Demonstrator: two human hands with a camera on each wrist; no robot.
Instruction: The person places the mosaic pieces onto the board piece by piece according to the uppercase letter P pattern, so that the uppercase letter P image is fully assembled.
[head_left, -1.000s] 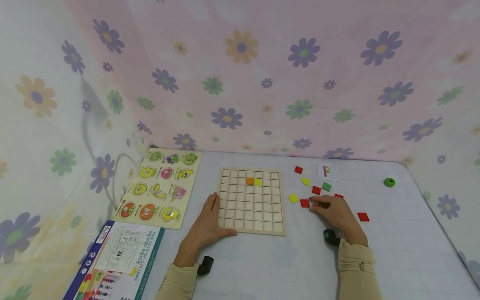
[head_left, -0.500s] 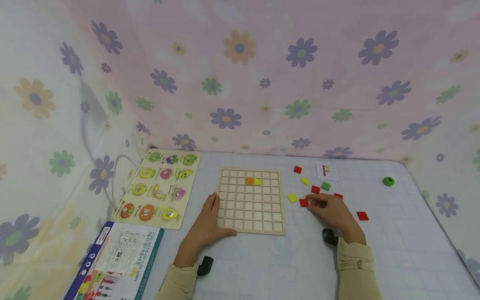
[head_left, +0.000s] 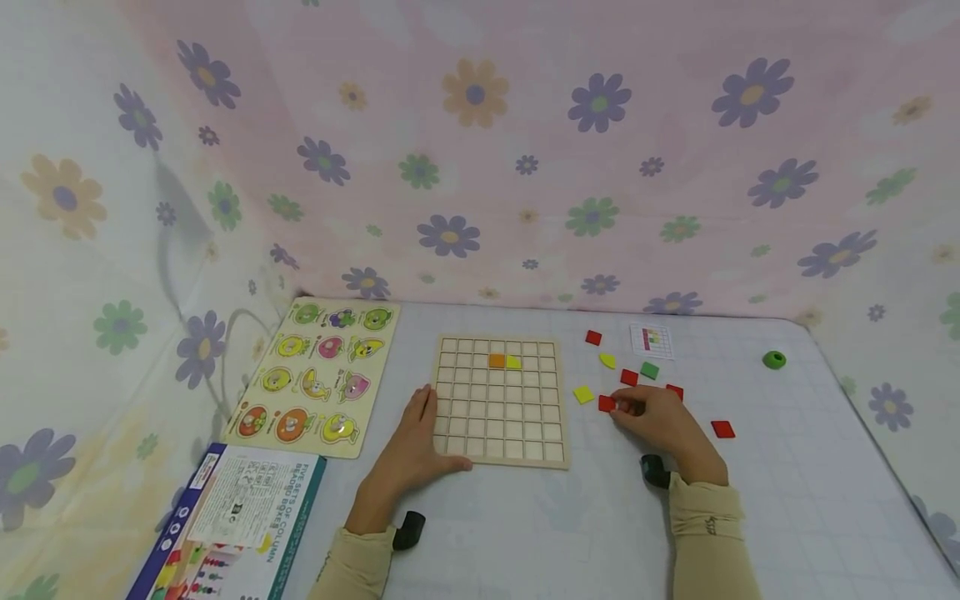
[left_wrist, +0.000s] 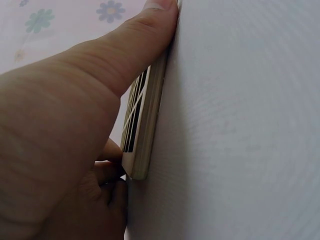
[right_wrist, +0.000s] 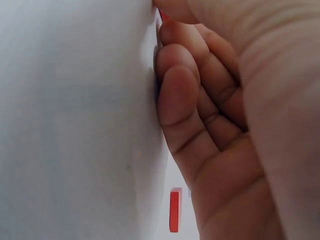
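My left hand (head_left: 412, 442) rests at the near left corner of a wooden grid board (head_left: 498, 417), fingers along its left edge and thumb at its near edge. In the left wrist view the thumb (left_wrist: 125, 50) lies against the board's side (left_wrist: 150, 115). Two tiles sit in the grid, one orange (head_left: 497, 361) and one yellow (head_left: 513, 362). My right hand (head_left: 663, 425) pinches the right edge of a red square tile (head_left: 606, 403) on the table. Only a sliver of red (right_wrist: 164, 16) shows between the fingertips in the right wrist view.
Around the right hand lie a yellow square (head_left: 583, 395), a yellow quarter-round piece (head_left: 607, 361), a green square (head_left: 649, 371) and several red tiles (head_left: 723, 429). A pattern card (head_left: 651, 342) and a green bead (head_left: 774, 360) lie farther back. A fruit puzzle (head_left: 311, 375) and box (head_left: 232, 517) stand left.
My right thumb and fingertips have come closer together and slid left onto the red tile's edge. The left hand keeps its place on the board. The head view has shifted slightly.
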